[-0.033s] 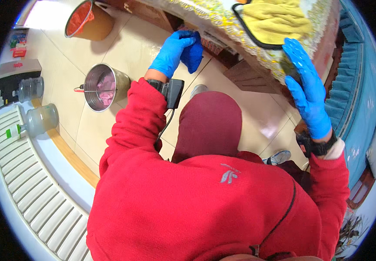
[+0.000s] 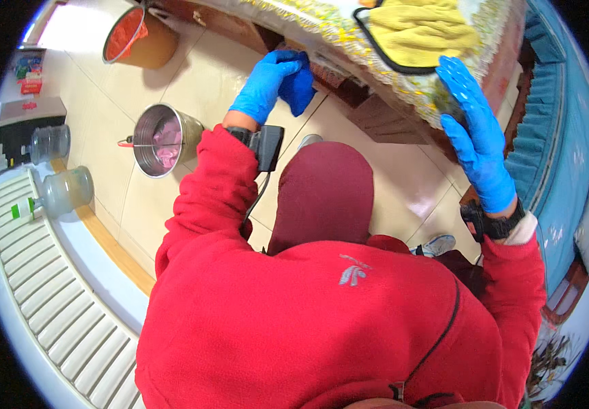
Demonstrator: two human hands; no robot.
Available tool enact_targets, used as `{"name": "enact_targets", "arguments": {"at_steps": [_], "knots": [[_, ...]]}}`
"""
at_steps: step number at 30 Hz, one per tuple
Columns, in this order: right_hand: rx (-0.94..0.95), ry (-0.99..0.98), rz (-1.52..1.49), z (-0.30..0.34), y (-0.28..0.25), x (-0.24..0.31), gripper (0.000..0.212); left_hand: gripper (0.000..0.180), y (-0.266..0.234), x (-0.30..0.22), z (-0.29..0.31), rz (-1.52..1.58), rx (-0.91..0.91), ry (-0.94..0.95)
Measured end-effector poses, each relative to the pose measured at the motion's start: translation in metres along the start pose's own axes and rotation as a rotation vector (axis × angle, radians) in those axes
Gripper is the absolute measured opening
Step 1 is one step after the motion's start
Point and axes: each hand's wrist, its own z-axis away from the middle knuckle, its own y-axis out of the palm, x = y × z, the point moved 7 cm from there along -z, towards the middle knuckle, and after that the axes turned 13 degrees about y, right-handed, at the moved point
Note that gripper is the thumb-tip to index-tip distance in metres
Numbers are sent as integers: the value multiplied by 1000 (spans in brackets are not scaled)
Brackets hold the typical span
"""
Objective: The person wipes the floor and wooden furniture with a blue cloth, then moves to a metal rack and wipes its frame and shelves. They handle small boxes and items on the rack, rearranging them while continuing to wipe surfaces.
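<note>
My left hand, in a blue rubber glove, grips a crumpled blue cloth. The cloth hangs beside the wooden side of a low table, above the tiled floor. On the table's corner edge lies my right hand, also blue-gloved, with its fingers stretched out and the thumb apart; nothing shows in it. A floral tablecloth under a clear cover spreads over the table. Just beyond my right fingertips is a folded yellow cloth with a black border.
A metal bucket with pink cloth inside stands on the floor at left. Farther back is a yellow-brown bucket with something red in it. Large clear bottles lie near a white radiator. A blue-covered sofa borders the right.
The view has shifted slightly, and the table appears a little farther left. My left hand still holds the blue cloth, and my right hand keeps its place at the table edge.
</note>
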Motion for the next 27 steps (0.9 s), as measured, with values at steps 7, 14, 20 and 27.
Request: {"name": "enact_targets", "arguments": {"at_steps": [7, 14, 20, 27], "knots": [[-176, 178, 50, 78, -79, -19, 40, 13, 36, -118, 49, -445, 398, -21], [21, 250, 503, 203, -108, -49, 22, 26, 144, -221, 95, -484, 611, -16], [68, 476, -586, 204, -72, -59, 76, 27, 278, -224, 120, -296, 822, 20], [-268, 499, -957, 198, -55, -84, 96, 43, 391, -150, 124, -218, 870, 127]]}}
